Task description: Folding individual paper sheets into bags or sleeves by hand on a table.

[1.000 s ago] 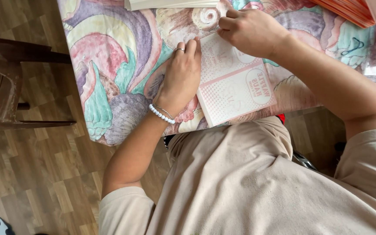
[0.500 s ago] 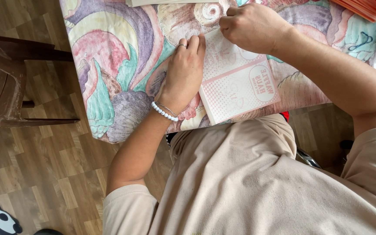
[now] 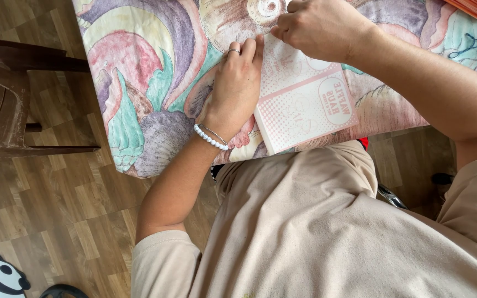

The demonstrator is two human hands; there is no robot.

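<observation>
1. On the counter (image 3: 139, 83), which is wearing a cloth printed with big shells and swirls in pink, green and purple, we are looking down at a flat pink-and-white paper packet (image 3: 305, 102); it is lying near the counter's edge closest to us, at about 1 o'clock from our lap.
2. We are pressing our left hand (image 3: 236, 88) flat along the packet's 9 o'clock edge, its fingers (image 3: 248, 52) lying close together and stretched toward 12 o'clock, touching the paper.
3. We are wearing a ring (image 3: 233, 51) on that hand and a white bead bracelet (image 3: 211, 138) with a thin chain at the wrist.
4. We are holding our right hand (image 3: 318, 27) at the packet's 12 o'clock end, its fingers curled in and pinched together on the top corner of the paper; we cannot tell how much of the paper sits between them.
5. We are seeing a beige shirt (image 3: 327, 232) filling the 6 o'clock part of the view.
6. At 9 o'clock a brown plastic chair (image 3: 6, 105) is standing on the wood-patterned floor (image 3: 56, 221), well apart from the hands.
7. At 2 o'clock, at the frame's corner, the edge of an orange-red stack (image 3: 476, 6) is showing on the counter.
</observation>
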